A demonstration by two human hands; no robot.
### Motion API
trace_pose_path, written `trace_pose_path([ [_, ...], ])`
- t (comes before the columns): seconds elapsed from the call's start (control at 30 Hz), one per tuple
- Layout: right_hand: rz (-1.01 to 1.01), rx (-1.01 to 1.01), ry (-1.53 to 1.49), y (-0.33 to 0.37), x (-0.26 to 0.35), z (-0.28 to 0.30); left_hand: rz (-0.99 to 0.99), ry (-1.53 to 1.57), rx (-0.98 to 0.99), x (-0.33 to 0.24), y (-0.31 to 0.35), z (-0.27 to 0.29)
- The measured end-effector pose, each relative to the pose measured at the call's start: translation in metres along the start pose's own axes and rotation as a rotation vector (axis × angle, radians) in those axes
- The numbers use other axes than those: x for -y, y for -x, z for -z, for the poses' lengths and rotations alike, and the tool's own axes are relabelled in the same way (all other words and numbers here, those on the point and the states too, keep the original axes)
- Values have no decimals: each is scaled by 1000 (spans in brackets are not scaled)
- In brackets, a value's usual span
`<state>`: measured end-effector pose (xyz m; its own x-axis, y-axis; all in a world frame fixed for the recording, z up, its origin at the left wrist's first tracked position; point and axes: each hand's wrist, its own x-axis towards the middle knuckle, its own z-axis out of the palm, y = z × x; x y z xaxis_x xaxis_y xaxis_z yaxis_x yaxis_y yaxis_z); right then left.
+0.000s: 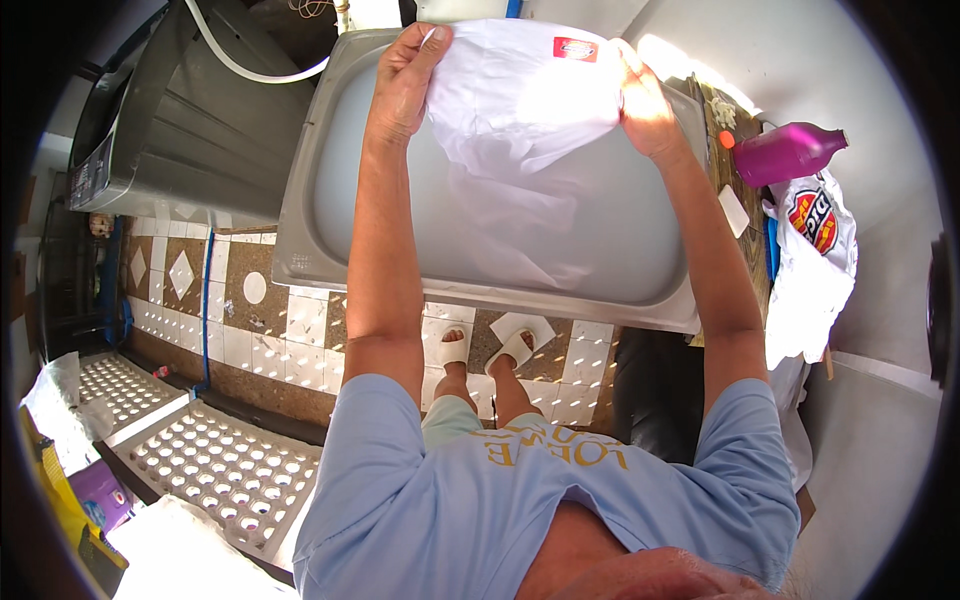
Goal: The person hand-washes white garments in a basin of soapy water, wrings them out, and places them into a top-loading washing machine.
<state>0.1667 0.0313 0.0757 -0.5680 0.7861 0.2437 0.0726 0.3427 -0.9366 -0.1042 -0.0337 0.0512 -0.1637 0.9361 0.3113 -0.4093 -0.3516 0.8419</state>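
Note:
A white cloth garment (520, 90) with a small red label is stretched between my two hands at the far side of a grey basin (296, 215). My left hand (402, 88) pinches its upper left corner, thumb on top. At the right edge, my right hand (645, 105) is closed on the fabric, its fingers partly hidden. The upper part of the garment is above the cloudy water (620, 225). Its lower folds trail down into the water and show faintly beneath the surface.
On a wooden ledge at the right lie a purple bottle (785, 153) and an orange cap (727, 140). Another white printed garment (815, 265) hangs beside it. At left stand a dark grey appliance (205, 115) with a white hose (250, 73) and a perforated white panel (225, 465).

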Motion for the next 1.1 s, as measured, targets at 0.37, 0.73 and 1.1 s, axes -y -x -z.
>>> trace_pose_path([
  [0.37,142,-134,219,47,29,38,266,395,407,-10,7,-24],
  [0.73,-265,116,383,43,-8,53,670,534,50,104,74,-123],
  [1.1,-162,-654,1148,159,-19,122,724,407,73,103,80,-133],
])
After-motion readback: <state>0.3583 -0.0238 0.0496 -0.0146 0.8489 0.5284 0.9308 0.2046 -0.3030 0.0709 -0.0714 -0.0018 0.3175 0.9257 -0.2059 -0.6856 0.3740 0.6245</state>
